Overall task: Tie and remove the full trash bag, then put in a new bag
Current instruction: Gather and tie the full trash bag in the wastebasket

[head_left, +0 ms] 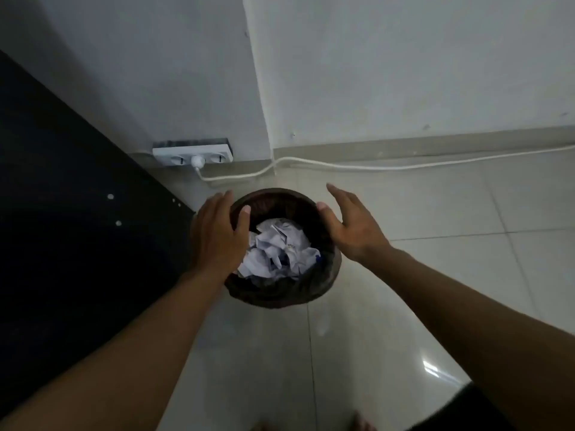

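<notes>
a small round bin (281, 293) is being observed on the tiled floor (435, 275), near a wall corner and just beside a dark cabinet panel (62, 197). the bin is being lined by a dark trash bag (298, 287), whose edge is folded out over the rim all the way round. crumpled white paper (277, 247) is being held inside the bag, filling it to a level somewhat below the rim.

the left hand (214, 237) is being held spread at the left side of the rim, with the thumb hooked over the edge into the opening and the fingers down the outside. the right hand (351, 222) is being held spread at the right side, with the thumb tip at the rim and the fingers extended outward, apart from the bin. nothing is being pinched or gathered by either hand; whether the left palm is pressing on the bag cannot be told.

the task is being judged as barely begun. the bag's edge is not yet being lifted off the rim, no knot is being formed, and the bag is seated in the bin. all steps are remaining: freeing the edge, gathering, tying, lifting out, relining. no new bag is being seen in view.

a white power strip (193, 155) and its cable (342, 166) are being noted along the wall base behind the bin, well apart from both hands.
</notes>
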`<state>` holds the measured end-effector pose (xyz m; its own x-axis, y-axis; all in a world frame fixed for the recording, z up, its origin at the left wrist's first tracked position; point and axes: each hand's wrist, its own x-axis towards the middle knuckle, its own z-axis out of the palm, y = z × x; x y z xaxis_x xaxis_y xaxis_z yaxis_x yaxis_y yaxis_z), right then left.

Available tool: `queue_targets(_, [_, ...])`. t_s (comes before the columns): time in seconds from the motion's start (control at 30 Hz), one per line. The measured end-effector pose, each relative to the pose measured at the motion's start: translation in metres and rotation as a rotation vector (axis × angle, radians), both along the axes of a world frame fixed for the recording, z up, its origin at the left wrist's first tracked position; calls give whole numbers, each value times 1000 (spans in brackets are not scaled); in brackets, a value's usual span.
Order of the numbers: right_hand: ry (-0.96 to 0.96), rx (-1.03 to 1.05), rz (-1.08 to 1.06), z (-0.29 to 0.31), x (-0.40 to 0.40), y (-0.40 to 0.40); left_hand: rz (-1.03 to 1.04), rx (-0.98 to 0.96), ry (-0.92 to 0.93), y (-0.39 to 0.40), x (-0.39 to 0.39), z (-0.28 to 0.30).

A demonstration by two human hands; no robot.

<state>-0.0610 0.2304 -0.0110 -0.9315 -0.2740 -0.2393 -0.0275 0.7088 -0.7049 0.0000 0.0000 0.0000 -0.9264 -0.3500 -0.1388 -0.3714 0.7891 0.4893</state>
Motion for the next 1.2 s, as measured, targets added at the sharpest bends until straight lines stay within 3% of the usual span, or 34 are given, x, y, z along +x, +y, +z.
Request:
queue_targets(0.3, [-68,-75,-131,-78,-18,-21,201,89,-5,-19,-13,-79])
queue_targets(0.5, [127,-16,-175,-78,-17,-26,261,51,264,-22,-18,-80])
queue_targets(0.67, [248,-34,-297,-72,-10,-31,227,23,359,-24,-15,-75])
queue_targets(0.83, [359,-129,-100,-75,-6,-30,107,-32,417,-27,-7,-75])
queue_targets(0.93, [337,-208,-44,-75,-1,-31,56,-6,442,-23,-4,-75])
queue_targets(1.03, [308,-336,-228,-73,-3,-35,135,110,439,-22,-2,-75])
queue_targets(1.1, [243,-296,-293,-74,-9,-37,231,159,449,-23,-4,-73])
queue_targets(1.2, [182,-139,-265,-78,-15,-38,306,73,367,-30,-9,-78])
